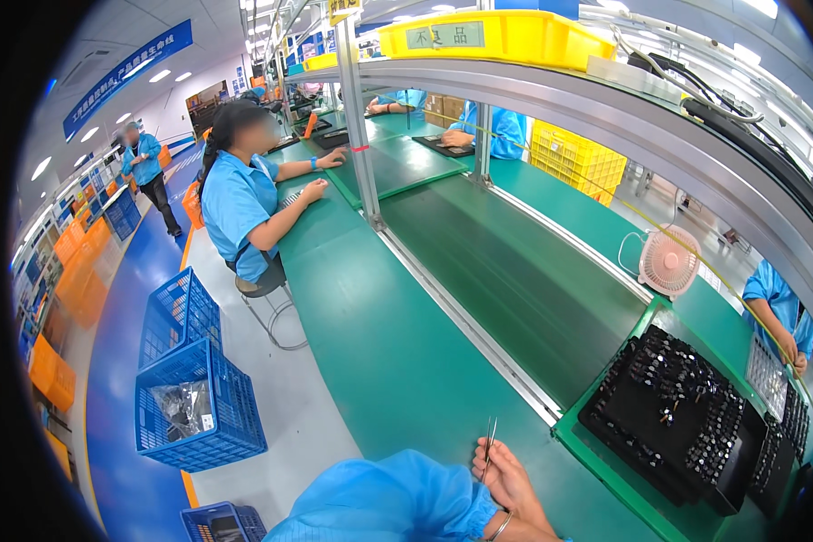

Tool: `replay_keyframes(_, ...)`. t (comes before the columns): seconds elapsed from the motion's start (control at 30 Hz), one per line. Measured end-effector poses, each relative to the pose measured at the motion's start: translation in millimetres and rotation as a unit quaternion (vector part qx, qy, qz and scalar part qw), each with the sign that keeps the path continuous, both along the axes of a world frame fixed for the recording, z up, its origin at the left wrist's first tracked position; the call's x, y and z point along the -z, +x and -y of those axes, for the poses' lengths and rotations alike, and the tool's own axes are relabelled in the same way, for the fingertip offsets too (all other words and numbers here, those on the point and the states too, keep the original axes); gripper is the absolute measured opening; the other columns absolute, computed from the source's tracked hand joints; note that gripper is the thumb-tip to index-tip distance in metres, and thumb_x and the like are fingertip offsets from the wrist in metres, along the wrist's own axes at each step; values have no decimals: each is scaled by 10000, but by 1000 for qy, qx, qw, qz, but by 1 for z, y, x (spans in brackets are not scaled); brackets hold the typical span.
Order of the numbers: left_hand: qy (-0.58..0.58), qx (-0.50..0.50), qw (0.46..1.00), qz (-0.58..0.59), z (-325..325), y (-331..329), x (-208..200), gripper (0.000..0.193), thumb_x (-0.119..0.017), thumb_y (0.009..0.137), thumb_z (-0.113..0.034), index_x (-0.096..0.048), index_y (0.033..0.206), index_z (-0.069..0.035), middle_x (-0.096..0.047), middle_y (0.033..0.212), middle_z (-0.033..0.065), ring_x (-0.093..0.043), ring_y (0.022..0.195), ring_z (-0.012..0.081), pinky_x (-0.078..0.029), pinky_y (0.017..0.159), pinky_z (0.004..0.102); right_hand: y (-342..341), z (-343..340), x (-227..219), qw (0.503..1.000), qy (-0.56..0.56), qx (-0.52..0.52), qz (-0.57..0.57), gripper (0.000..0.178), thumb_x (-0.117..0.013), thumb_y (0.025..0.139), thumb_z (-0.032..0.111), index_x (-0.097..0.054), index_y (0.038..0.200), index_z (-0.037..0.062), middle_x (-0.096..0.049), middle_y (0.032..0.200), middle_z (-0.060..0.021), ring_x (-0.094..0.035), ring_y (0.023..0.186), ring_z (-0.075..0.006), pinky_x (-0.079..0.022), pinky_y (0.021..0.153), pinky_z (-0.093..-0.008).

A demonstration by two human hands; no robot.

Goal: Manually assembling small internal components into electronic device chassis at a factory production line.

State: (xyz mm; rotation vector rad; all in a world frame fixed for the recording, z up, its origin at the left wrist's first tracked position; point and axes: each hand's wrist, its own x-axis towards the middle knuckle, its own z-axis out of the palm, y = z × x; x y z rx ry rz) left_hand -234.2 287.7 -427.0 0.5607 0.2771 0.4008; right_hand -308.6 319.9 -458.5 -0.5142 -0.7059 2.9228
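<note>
While cut off low | hands (508, 483) pinch tweezers (490, 443)

A long green table (379, 361) runs beside a dark conveyor belt (515, 280), with a black tray of small dark parts (668, 406) near its right end and a pink desk fan (668, 262) beyond the belt. Blue plastic crates (199, 397) are stacked on the floor to the left. A yellow bin (506, 36) sits on the overhead rack, and a co-worker in a blue smock (239, 203) is seated further along the table.
</note>
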Motion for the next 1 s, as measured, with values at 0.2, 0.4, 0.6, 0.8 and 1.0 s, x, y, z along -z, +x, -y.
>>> replay_keyframes(0.2,195,-131,970,63,15,-31,-80,339,-557,831,-377,-485,879,-49,-452,717,-17,-416,613,68,-315,519,205,0,-2,9,999,-23,-10,-34,217,-453,885,141,-456,1060,13,-486,840,-62,-446,721,-143,-387,645,-260)
replay_keyframes(0.4,284,-286,866,296,45,-97,-124,434,-652,764,-350,-461,929,3,-500,825,98,-479,686,160,-362,578,257,1,-3,9,999,-28,-14,-40,252,-476,870,125,-466,1089,2,-502,861,-60,-462,760,-153,-395,674,-267)
replay_keyframes(0.6,333,-289,854,277,49,-115,-136,420,-667,750,-323,-461,917,3,-500,829,106,-481,684,176,-368,584,269,1,-6,10,999,-29,-17,-31,258,-485,866,127,-467,1093,5,-507,849,-52,-469,753,-151,-405,669,-270)
replay_keyframes(0.8,394,-282,836,257,53,-128,-143,408,-682,737,-296,-461,904,3,-499,833,114,-482,681,191,-374,589,281,1,-4,9,999,-33,-12,-31,255,-481,868,122,-466,1095,6,-496,871,-61,-463,753,-157,-403,671,-275)
replay_keyframes(1.0,460,-221,817,268,44,-127,-139,372,-691,717,-229,-464,893,7,-505,830,113,-487,683,209,-386,594,300,4,-4,8,999,-33,-11,-22,258,-477,869,119,-459,1100,6,-491,878,-68,-456,758,-162,-401,672,-278)
